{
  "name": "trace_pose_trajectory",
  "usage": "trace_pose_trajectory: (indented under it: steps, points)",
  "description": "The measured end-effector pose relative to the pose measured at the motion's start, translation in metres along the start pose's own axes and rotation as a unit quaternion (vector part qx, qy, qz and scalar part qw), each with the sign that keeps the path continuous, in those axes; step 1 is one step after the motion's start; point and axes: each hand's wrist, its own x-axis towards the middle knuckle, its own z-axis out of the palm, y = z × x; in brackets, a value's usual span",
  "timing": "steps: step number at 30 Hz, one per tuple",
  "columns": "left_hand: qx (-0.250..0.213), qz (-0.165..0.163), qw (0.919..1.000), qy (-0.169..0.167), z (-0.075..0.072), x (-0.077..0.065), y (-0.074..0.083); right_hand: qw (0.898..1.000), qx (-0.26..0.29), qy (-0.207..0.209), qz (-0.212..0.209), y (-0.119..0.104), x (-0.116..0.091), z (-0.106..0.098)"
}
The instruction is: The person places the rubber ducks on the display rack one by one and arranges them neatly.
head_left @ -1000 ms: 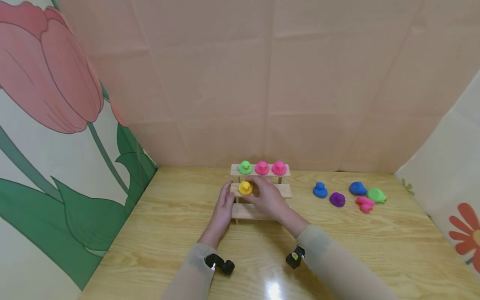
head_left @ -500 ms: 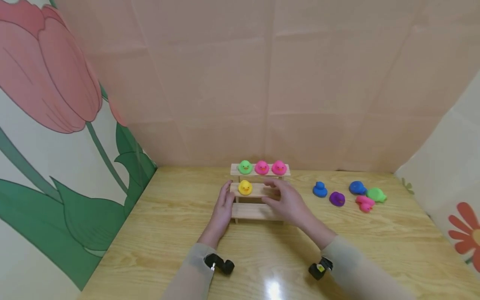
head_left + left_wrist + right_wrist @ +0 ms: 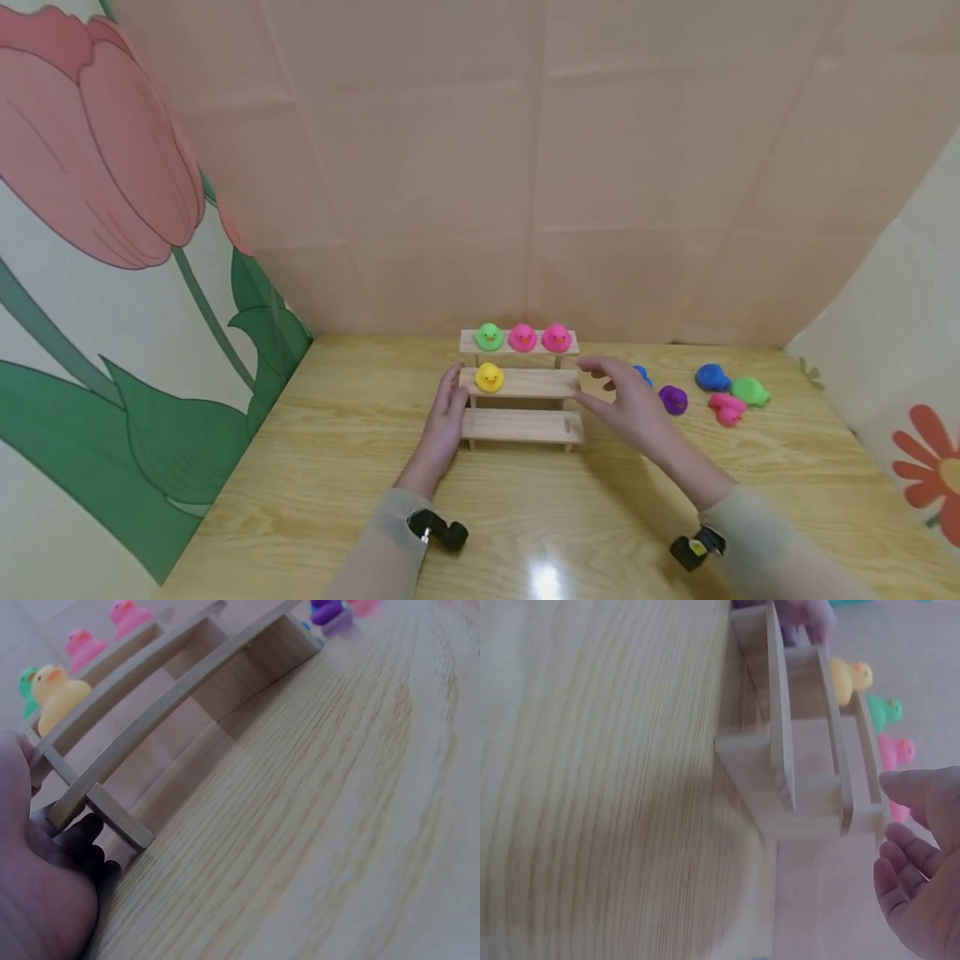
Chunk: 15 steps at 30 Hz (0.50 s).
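Observation:
A small three-tier wooden display shelf (image 3: pixel 522 427) stands on the table. My left hand (image 3: pixel 441 421) grips its left end; in the left wrist view the fingers (image 3: pixel 86 838) curl in behind the front leg. On the middle tier, at the left, sits a yellow rubber duck (image 3: pixel 489 377). The top tier bears a green duck (image 3: pixel 489 337) and two pink ducks, one in the middle (image 3: pixel 522 337) and one at the right (image 3: pixel 557 338). Just off the shelf's right end is my right hand (image 3: pixel 633 408), thumb and fingers apart and nothing between them.
Right of the shelf lie loose ducks: a blue one (image 3: pixel 642 375) partly hidden by my right hand, a purple one (image 3: pixel 673 400), another blue one (image 3: pixel 712 377), a green one (image 3: pixel 750 392) and a pink one (image 3: pixel 727 409). A pinkish backdrop (image 3: pixel 525 167) rises behind the table (image 3: pixel 375 392).
My right hand has left the yellow duck on the middle tier and moved right, past the shelf's end toward the loose ducks. My left hand has stayed at the shelf's left end.

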Motion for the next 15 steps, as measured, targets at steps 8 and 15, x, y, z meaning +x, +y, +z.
trace_pose_trajectory:
  steps: [8,15]
  points:
    - [0.005,0.0,1.0,0.002,0.0,-0.001,0.001,0.999,-0.033,0.002,0.035,0.027,-0.008,-0.027]
    - [0.005,0.005,1.0,0.004,-0.001,-0.001,0.001,0.997,-0.069,0.027,0.022,0.051,-0.008,-0.038]
